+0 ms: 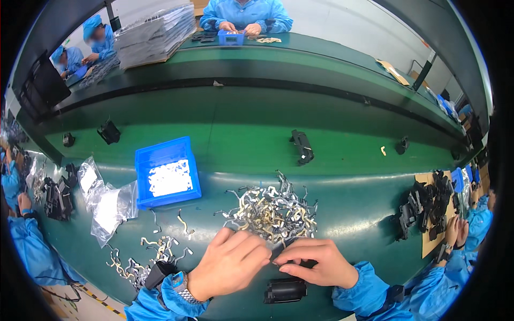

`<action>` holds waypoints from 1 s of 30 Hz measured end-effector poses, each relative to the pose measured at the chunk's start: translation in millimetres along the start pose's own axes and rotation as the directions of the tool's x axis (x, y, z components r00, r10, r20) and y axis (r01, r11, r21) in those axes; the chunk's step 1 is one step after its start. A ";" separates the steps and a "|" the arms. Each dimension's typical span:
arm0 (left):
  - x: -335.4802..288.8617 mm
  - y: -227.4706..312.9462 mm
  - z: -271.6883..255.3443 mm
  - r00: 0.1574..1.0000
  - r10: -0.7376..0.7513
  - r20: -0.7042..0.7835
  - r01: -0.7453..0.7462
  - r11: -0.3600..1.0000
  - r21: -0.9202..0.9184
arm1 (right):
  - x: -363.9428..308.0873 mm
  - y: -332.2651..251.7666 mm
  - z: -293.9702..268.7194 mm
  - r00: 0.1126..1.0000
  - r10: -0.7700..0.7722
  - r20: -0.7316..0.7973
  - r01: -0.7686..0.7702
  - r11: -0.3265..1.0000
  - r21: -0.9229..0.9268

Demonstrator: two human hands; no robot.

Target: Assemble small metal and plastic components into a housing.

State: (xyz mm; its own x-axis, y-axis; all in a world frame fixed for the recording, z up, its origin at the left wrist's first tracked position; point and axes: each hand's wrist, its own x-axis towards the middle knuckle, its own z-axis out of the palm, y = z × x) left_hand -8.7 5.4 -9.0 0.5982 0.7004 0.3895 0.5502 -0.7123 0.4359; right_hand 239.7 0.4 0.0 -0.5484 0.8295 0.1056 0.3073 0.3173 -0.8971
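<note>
My left hand (233,263) and my right hand (320,262) meet fingertip to fingertip at the near side of a heap of short cables (273,208). A black plastic part (277,250) shows between them, mostly covered by fingers. The thumb and fingers of my right hand pinch it. On my left hand the fingers are curled closed, and what they grip is hidden. Just below my right hand a black plastic housing (286,291) lies on the table. Beside my left wrist sits another dark plastic piece (158,274).
Loose cables (131,267) lie left of my left hand. Behind them stand a blue bin (142,182) of small white parts and clear plastic bags (112,211). Black parts (423,208) pile on cardboard at right. A black part (302,147) lies on the green belt. Co-workers (243,16) sit around.
</note>
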 end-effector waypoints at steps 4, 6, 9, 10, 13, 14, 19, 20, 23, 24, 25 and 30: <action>0.2 -1.0 -1.0 1.000 0.018 -0.013 -0.019 0.999 -0.033 | -0.7 1.3 -4.1 0.995 0.071 0.065 -0.077 0.993 0.088; 0.8 -1.8 -2.1 0.999 0.030 -0.030 -0.032 0.997 -0.063 | -0.4 0.9 -3.1 0.995 0.079 0.062 -0.084 0.992 0.089; 0.7 -1.4 -2.9 0.997 0.027 -0.071 -0.033 0.996 -0.084 | 0.3 -1.7 0.8 0.995 0.094 0.043 -0.099 0.984 0.145; 0.6 -1.0 -3.5 0.997 0.027 -0.071 -0.033 0.996 -0.084 | 0.0 -2.3 1.8 0.994 0.102 0.029 -0.106 0.974 0.201; 1.3 -1.5 -1.6 0.997 0.032 -0.073 -0.041 0.993 -0.115 | -3.4 1.8 1.7 0.996 0.087 0.037 -0.093 0.968 0.232; 0.4 -2.1 -0.6 0.995 0.041 -0.090 -0.052 0.991 -0.124 | -3.8 2.9 2.5 0.996 0.084 0.041 -0.091 0.968 0.235; 0.2 -6.3 -11.3 0.980 -0.042 -0.196 0.008 0.985 -0.174 | -6.3 -2.2 -19.4 1.000 0.004 0.006 -0.006 0.970 0.242; 0.2 -10.6 -16.8 0.993 -0.002 -0.115 -0.030 0.963 -0.270 | -5.5 -8.9 -29.4 0.999 -0.013 0.034 0.004 0.967 0.253; -2.3 -12.9 -11.2 0.989 0.139 0.051 -0.107 0.909 -0.403 | -6.2 -4.6 -43.6 0.962 -0.205 0.183 0.129 0.925 0.357; -1.7 -7.9 -6.6 0.974 0.180 0.139 -0.113 0.912 -0.394 | -7.5 -3.6 -45.0 0.940 -0.230 0.251 0.127 0.922 0.366; -2.5 -1.2 -5.1 0.950 0.216 0.227 -0.118 0.917 -0.381 | -4.7 -8.0 -45.5 0.938 -0.231 0.260 0.123 0.920 0.373; -7.8 1.7 7.9 0.944 0.229 0.238 -0.152 0.941 -0.301 | 5.0 -15.3 -42.4 0.839 -0.326 0.436 0.229 0.938 0.259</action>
State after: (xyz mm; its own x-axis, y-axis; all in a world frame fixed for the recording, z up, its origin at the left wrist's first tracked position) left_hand -7.9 -1.6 -17.7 0.8291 0.4872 0.2743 0.2516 -0.7632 0.5951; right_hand 265.2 19.2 32.4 -0.8994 0.3920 0.1936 -0.0390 0.3690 -0.9286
